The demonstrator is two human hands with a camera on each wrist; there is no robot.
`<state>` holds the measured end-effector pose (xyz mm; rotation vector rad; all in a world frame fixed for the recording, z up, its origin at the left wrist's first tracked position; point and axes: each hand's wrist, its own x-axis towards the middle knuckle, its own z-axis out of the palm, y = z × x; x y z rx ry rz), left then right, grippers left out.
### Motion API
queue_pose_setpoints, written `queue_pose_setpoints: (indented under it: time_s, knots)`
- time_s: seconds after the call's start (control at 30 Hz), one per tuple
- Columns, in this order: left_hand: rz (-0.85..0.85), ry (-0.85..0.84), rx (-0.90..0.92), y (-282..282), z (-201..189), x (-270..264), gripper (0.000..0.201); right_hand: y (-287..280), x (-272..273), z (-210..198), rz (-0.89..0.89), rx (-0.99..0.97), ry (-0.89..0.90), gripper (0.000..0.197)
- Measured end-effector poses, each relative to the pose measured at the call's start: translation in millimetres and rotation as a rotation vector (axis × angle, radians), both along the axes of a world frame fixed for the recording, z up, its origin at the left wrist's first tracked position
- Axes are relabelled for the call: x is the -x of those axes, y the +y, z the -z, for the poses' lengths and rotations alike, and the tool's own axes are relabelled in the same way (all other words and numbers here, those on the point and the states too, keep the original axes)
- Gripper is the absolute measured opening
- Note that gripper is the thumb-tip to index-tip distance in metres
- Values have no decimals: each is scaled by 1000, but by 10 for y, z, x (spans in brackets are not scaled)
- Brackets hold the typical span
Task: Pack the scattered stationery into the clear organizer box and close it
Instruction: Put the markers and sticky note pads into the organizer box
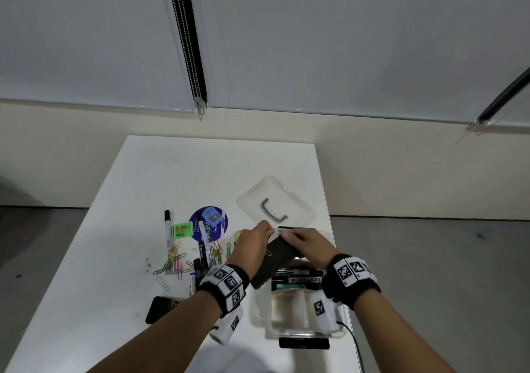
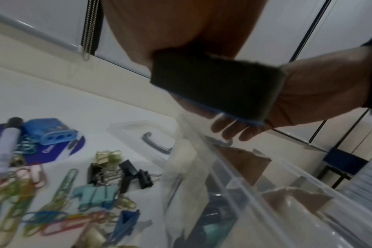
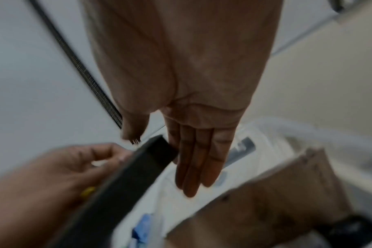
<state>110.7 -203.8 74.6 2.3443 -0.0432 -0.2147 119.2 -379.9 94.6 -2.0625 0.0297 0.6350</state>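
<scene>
**Dark eraser block held above the organizer box**

A dark eraser block is gripped by the left hand over the clear organizer box. Its far end is touched by the straight fingers of the right hand. The lid lies behind the box; paper clips are scattered left of it on the surface.

Head camera looks down at the white table toward twelve o'clock. Both wrist cameras sit close, sharing the dark eraser block held between the hands.
</scene>
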Motion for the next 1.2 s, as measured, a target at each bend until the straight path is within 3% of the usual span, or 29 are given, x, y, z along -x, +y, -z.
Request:
queue_pose_setpoints:
  time_s: [0.1, 0.23, 0.33, 0.4, 0.47, 0.53, 0.63, 0.7, 0.77, 0.83, 0.9, 1.03, 1.2]
  knots:
    - [5, -69, -113, -127, -70, -18, 21, 58, 36, -34, 165, -202, 72, 16]
    - [93, -183, -390, -73, -176, -123, 13, 110, 35, -133, 275, -327, 41, 26]
    - [44, -172, -451, 82, -218, -196, 8, 150, 54, -198, 304, -419, 32, 36]
    - [-32, -126, -442, 225, -146, -225, 5, 151, 20, -205, 305, -353, -53, 30]
    - [-23, -54, -449, 321, 16, -222, 15, 183, -12, -205, 227, -252, -123, 25]
    - [-8, -23, -470, 357, 177, -187, 24, 215, -28, -262, 198, -192, -202, 25]
    - [-119, 61, -428, 524, 251, -69, 24, 121, -91, -405, 183, -30, -440, 32]
    - [-127, 167, -526, 730, 341, 22, 26, -13, -111, -432, 25, 153, -541, 37]
    - [-91, 212, -663, 856, 411, 79, 27, -84, -79, -370, -152, 343, -531, 38]
    - [-24, 151, -575, 718, 400, 74, 29, -101, -30, -208, -279, 490, -482, 39]
    - [50, 145, -329, 402, 319, 65, 28, -81, 0, -49, -363, 626, -447, 38]
    - [44, 326, 44, -24, 266, 63, 28, -1, -81, 169, -446, 713, -395, 39]
    - [-3, 350, 161, -69, 231, 115, 29, 123, -192, 415, -547, 768, -173, 23]
